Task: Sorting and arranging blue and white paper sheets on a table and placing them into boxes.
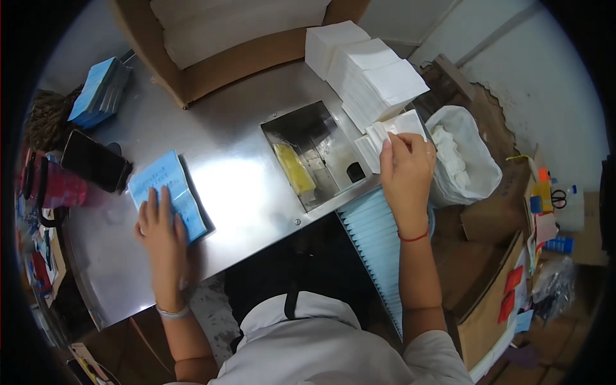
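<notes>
So the blue packet (178,174) lay flat on the metal tabletop (224,138), over toward the left end and a bit in from the near edge, set at a slant. It was right under the fingers of the left hand (158,221) and well apart from the right one.

The left hand was pretty much open: fingers out and slightly apart, tips resting on the packet's near-left part, thumb by its near side. No grip on it that anyone could see.

The right hand (407,167) was at the tabletop's right edge, near the front corner, up against the short white pile (369,153). Thumb and fingers were bent and nearly together over it, but you couldn't tell whether they'd actually pinched a sheet. The tall white stacks (382,80) ran on from there along the right edge to the far corner.

Between the hands there was a rectangular opening (311,128) close to the near edge, with something yellow (295,170) showing in it. More blue packs (96,93) stood at the far left corner, a phone (96,162) leaned near the left edge, and a white-lined bin (478,167) sat just off the right edge.
</notes>
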{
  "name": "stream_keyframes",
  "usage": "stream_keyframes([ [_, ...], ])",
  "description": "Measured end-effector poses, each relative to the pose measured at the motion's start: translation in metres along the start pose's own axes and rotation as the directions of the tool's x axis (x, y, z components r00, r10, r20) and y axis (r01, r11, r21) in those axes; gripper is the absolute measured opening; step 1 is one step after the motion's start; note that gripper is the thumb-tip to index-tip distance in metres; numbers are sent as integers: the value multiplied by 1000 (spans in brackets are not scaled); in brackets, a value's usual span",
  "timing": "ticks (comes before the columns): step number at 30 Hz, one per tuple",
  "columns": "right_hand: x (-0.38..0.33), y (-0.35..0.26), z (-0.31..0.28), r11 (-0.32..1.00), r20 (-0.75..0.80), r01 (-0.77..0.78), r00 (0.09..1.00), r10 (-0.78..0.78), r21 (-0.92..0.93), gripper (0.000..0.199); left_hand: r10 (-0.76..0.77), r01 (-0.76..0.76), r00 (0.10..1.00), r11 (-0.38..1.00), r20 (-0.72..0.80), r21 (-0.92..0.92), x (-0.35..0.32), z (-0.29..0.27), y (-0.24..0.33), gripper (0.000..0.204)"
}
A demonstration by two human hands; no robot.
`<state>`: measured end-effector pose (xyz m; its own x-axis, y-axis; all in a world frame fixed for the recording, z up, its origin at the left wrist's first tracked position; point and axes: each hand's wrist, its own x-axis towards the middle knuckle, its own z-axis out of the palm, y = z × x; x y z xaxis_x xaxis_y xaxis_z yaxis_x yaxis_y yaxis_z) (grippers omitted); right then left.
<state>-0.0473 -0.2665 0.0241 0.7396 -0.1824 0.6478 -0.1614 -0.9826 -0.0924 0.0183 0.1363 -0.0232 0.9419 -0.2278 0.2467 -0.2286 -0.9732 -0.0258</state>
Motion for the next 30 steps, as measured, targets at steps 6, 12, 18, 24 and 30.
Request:
stream_keyframes([
  [6, -2, -9, -4, 968, 66, -127, 991, 116, 216, 18, -38, 36, 999, 986, -11, -160, 1, -17, -6, 20],
  [12, 1, 5, -12, 971, 136, -85, 989, 56, 225, 34, 79, -166, 967, 918, -242, -362, 7, -16, 82, 23],
  [18, -15, -40, -23, 949, -14, 161, 986, -164, 271, 40, 452, -417, 890, 755, -60, -505, -9, -6, 132, 42],
  [24, -47, -101, 19, 764, 158, 395, 830, -535, 511, 27, 332, -232, 942, 751, 50, -618, 0, -16, 107, 56],
  [30, -21, -91, 36, 638, 58, 304, 875, -481, 708, 22, 328, -346, 936, 804, -125, -483, -11, -13, 123, 44],
])
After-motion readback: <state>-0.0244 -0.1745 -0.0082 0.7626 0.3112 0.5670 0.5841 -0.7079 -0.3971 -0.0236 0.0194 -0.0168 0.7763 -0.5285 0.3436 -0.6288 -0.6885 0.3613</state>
